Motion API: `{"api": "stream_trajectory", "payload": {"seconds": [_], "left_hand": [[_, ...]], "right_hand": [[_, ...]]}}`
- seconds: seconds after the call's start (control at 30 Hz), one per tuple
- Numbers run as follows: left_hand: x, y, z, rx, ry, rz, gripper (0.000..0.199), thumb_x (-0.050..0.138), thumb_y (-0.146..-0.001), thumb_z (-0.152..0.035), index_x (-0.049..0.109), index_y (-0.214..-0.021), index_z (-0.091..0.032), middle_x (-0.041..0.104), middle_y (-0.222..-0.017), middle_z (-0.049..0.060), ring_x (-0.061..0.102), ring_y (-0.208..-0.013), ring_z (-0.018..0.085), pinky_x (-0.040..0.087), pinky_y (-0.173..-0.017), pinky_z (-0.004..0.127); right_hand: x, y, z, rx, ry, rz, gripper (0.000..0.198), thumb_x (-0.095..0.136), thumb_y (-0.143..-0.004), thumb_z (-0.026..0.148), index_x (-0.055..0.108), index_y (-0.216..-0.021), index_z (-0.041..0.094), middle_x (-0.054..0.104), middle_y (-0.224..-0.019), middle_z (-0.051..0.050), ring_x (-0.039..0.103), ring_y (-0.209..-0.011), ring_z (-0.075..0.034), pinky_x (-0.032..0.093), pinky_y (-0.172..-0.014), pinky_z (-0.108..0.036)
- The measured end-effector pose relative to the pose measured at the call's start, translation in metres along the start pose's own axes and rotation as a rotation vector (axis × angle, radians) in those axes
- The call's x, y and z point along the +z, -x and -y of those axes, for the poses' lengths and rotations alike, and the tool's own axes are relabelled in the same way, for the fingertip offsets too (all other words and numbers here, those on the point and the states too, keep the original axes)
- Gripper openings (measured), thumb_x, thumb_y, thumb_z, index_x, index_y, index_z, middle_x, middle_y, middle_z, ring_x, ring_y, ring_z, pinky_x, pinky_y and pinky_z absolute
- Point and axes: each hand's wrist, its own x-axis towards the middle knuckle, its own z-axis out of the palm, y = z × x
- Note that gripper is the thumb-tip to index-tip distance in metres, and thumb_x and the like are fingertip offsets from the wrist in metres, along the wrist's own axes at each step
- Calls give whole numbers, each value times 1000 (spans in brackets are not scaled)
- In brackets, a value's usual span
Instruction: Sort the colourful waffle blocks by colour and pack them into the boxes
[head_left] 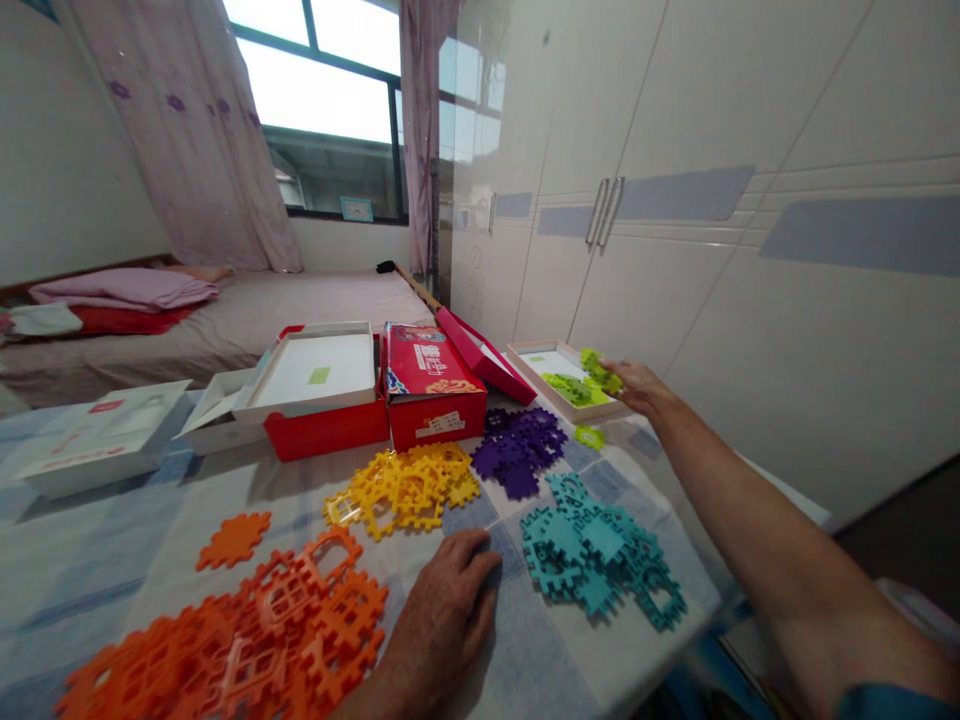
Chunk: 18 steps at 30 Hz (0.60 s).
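Glossy cardboard dead centre on my link: the red printed box point(435, 385), square-edged on the cloth-covered tabletop point(112, 560). And there, to its right, was the action! A shallow pale tray point(555, 360) held a lime-green heap point(570, 388) of flat, toothed plates, plastic by their sheen. My right hand point(637, 385) had its fingers gripping a lime-green cluster point(604, 378) over the tray's side farthest from the box.

Now the count! One lone lime-green plate point(589, 436) lay outside the tray, right of the box. Four more heaps sat on the tabletop: purple heap point(521, 450) just off the box's near right corner, teal heap point(592, 545) farther out that same way, yellow heap point(409, 490) right before the box, and orange heap point(247, 640), the widest, pierced with window-like openings, well out to its near left. One single orange plate point(234, 540) lay left of the box. Overlaps hid exact tallies.

And the poses! My right arm point(735, 490) reached long, nearly straight, past the box's right side. My left hand point(454, 590) lay low before the box, back up, fingers curled; whether they held anything, I couldn't tell.
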Motion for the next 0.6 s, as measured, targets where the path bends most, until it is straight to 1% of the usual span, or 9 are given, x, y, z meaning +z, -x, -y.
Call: {"api": "stream_trajectory", "payload": {"seconds": [0.07, 0.13, 0.2, 0.3, 0.37, 0.43, 0.5, 0.53, 0.6], "left_hand": [[-1, 0, 0, 8, -7, 4, 32, 51, -82, -12, 62, -111, -16, 60, -119, 14, 58, -110, 24, 52, -93, 39], [-1, 0, -1, 8, -2, 11, 32, 51, -80, -10, 62, -110, -16, 61, -119, 14, 58, -109, 24, 52, -92, 38], [0, 0, -1, -1, 13, 7, 33, 51, -79, -9, 62, -109, -16, 60, -119, 14, 58, -110, 23, 52, -92, 38], [1, -1, 0, -9, 40, -4, 34, 51, -79, -9, 62, -110, -16, 60, -119, 14, 57, -110, 23, 52, -93, 39], [1, -1, 0, -11, 54, -8, 33, 51, -79, -9, 62, -110, -16, 60, -119, 13, 57, -111, 24, 51, -94, 40], [1, -1, 0, -12, 61, -10, 33, 51, -80, -9, 62, -109, -16, 60, -119, 13, 57, -110, 23, 51, -94, 40], [0, -1, -1, -10, 61, -5, 33, 51, -79, -9, 63, -109, -16, 60, -119, 13, 57, -110, 23, 51, -94, 39], [-1, -1, -1, -9, 57, 0, 33, 51, -79, -8, 63, -108, -16, 60, -119, 14, 57, -110, 23, 51, -94, 39], [-1, -1, -2, -5, 47, 10, 33, 51, -79, -8, 63, -108, -15, 60, -119, 14, 57, -111, 24, 51, -94, 39]], "right_hand": [[12, -12, 12, 3, 122, -109, 50, 70, -68, 38, 57, -110, 14, 65, -105, -14, 58, -102, -25, 51, -79, -36], [18, -10, 11, -12, 259, -196, 51, 66, -70, 32, 55, -115, 10, 57, -120, -20, 49, -116, -29, 44, -92, -40], [18, 5, -1, -36, 377, -215, 44, 61, -72, 26, 57, -112, 7, 55, -121, -22, 48, -118, -31, 38, -98, -42], [14, 36, -31, -61, 511, -128, 26, 56, -73, 24, 66, -93, 11, 65, -102, -16, 58, -101, -29, 40, -93, -41], [12, 53, -50, -73, 596, -51, 23, 58, -73, 30, 68, -85, 13, 67, -95, -14, 60, -95, -29, 43, -88, -39], [11, 61, -65, -96, 729, 16, 33, 60, -73, 40, 69, -91, 13, 67, -101, -14, 60, -98, -30, 44, -85, -39], [13, 62, -74, -139, 864, 70, 46, 59, -75, 47, 68, -104, 13, 65, -110, -16, 58, -103, -32, 44, -85, -38], [13, 61, -76, -166, 907, 93, 49, 57, -77, 48, 67, -109, 12, 64, -112, -16, 57, -106, -32, 43, -85, -38], [13, 58, -77, -210, 914, 125, 47, 57, -78, 45, 67, -110, 12, 65, -112, -16, 57, -106, -30, 43, -86, -36]]}}
